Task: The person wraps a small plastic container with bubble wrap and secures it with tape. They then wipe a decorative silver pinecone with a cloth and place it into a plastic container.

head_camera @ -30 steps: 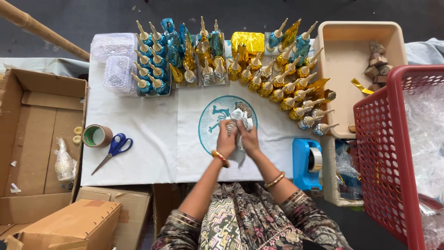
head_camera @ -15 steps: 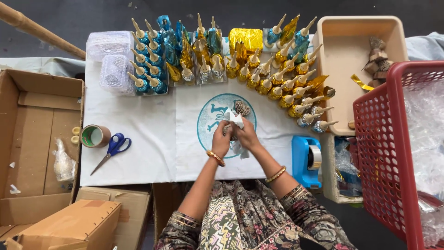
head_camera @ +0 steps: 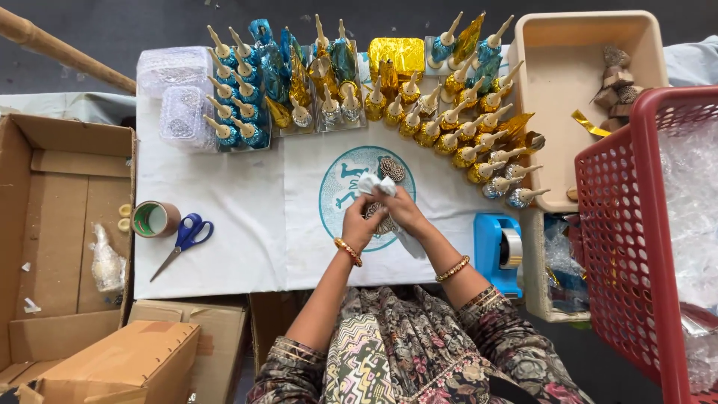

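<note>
Fingers of left hand (head_camera: 361, 223), right hand (head_camera: 404, 212) clamped on white wrapper (head_camera: 376, 185).

Your left hand (head_camera: 361, 224) and right hand (head_camera: 404, 212) meet mid-table, fingers curled inward, both forearms angled up from the near edge.

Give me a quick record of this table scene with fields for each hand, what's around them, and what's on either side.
left hand: grips a small brown patterned piece from the left
right hand: holds the same piece together with a white cloth
surface: white table cover with a teal round print
behind the hands: rows of blue and gold foil-wrapped cones
left side: tape roll, blue-handled scissors, open cardboard box
right side: blue tape dispenser, beige tray, red basket
</note>
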